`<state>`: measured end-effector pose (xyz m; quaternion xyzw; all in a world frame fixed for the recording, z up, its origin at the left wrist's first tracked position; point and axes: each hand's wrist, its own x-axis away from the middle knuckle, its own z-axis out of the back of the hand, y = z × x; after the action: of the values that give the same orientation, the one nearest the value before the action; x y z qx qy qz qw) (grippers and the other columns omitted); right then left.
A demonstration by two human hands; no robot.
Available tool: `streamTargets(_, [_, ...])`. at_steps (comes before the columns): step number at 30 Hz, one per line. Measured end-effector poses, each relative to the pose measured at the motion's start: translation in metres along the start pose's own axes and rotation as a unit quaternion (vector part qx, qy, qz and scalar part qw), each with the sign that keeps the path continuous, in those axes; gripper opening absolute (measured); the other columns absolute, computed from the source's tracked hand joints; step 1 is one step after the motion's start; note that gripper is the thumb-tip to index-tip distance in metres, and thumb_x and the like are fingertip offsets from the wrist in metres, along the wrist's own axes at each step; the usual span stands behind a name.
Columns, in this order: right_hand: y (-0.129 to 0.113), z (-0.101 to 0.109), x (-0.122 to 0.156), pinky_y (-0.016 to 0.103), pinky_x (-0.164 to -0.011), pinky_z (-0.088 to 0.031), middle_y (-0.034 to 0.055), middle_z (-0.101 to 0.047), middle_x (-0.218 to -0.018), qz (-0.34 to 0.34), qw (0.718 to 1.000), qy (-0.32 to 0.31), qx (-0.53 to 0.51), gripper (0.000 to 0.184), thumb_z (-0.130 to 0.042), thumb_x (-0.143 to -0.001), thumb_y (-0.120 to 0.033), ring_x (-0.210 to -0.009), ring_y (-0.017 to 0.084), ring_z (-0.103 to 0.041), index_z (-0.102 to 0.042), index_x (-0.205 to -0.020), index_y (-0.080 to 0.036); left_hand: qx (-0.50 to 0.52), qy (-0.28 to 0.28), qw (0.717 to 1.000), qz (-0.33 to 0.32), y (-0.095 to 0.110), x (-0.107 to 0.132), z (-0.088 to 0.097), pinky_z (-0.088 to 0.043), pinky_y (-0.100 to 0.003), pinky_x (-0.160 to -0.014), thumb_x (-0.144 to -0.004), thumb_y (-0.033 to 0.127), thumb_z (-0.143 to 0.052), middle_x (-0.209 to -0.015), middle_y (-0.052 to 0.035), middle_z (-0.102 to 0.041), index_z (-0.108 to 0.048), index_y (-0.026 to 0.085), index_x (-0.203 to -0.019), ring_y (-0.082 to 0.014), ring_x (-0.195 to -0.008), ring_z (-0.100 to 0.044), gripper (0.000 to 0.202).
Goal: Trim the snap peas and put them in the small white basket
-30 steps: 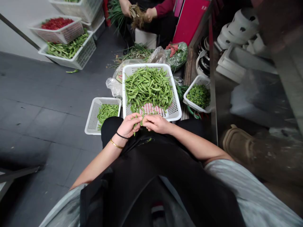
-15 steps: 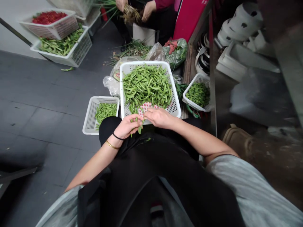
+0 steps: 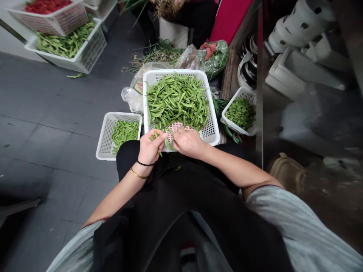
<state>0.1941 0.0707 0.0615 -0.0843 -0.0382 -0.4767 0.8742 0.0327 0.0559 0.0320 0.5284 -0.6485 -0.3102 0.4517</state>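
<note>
My left hand [image 3: 151, 147] is closed around a few green pea pods, one sticking up past the fingers and another poking out below. Between the two hands, at the left thumb, is a single pea pod [image 3: 169, 145]. My right hand [image 3: 187, 142] is curled, its fingertips pinched at the side of that pod; the exact grip is partly hidden. Both hands are over the near edge of a large white perforated basket [image 3: 211, 122], heaped with pea pods [image 3: 177, 99]. To the left stands a smaller white basket [image 3: 104, 142] with more pods [image 3: 124, 132] inside.
Leafy greens [image 3: 241, 113] fill a basket [image 3: 225, 118] at the right, beside a metal edge. Stacked baskets [image 3: 93, 51] hold greens and red peppers at upper left. Plastic bags [image 3: 133, 100] and green trimmings [image 3: 159, 53] lie beyond, near another person's hands [image 3: 178, 3].
My left hand has turned over and closed more, its knuckles now upward. The right hand has curled in tighter beside the pod. The view has shifted slightly.
</note>
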Motion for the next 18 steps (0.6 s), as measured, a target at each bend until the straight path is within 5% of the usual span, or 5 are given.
streamTargets(7, [0.050, -0.027, -0.052, 0.032, -0.074, -0.047, 0.0166, -0.068, -0.099, -0.022, 0.970, -0.241, -0.031, 0.036, -0.058, -0.081, -0.045, -0.096, 0.030, -0.062, -0.069, -0.092, -0.012, 0.148, -0.066, 0.981, 0.105, 0.009, -0.017, 0.042, -0.025, -0.018, -0.031, -0.063, 0.030, -0.064, -0.054, 0.0019, -0.049, -0.047, 0.017, -0.061, -0.0074, -0.038, -0.041, 0.022])
streamTargets(10, [0.046, -0.055, -0.088, 0.032, -0.081, -0.047, 0.0193, -0.065, -0.111, -0.079, 0.970, -0.215, -0.079, 0.044, -0.045, -0.089, -0.046, -0.104, 0.028, -0.061, -0.067, -0.102, -0.010, 0.170, -0.100, 0.970, 0.141, 0.004, -0.016, 0.046, -0.026, -0.018, -0.032, -0.064, 0.033, -0.065, -0.055, 0.0018, -0.049, -0.056, 0.016, -0.075, -0.0084, -0.039, -0.042, 0.022])
streamTargets(13, [0.033, -0.080, -0.112, 0.031, -0.081, -0.047, 0.0241, -0.064, -0.112, -0.110, 0.963, -0.225, -0.096, 0.039, -0.051, -0.087, -0.036, -0.103, 0.029, -0.062, -0.067, -0.102, -0.004, 0.152, -0.108, 0.971, 0.147, 0.002, -0.012, 0.044, -0.022, -0.015, -0.031, -0.066, 0.029, -0.071, -0.049, 0.0069, -0.040, -0.059, 0.016, -0.084, -0.0038, -0.034, -0.031, 0.024])
streamTargets(18, [0.046, -0.075, -0.103, 0.026, -0.064, -0.049, 0.0174, -0.070, -0.086, -0.129, 0.944, -0.259, -0.161, 0.027, -0.057, -0.080, -0.030, -0.074, 0.022, -0.067, -0.068, -0.088, -0.007, 0.073, -0.066, 0.982, 0.162, 0.001, -0.005, 0.044, -0.019, -0.013, -0.031, -0.067, 0.024, -0.075, -0.043, 0.0103, -0.032, -0.060, 0.014, -0.077, -0.0014, -0.031, -0.026, 0.021])
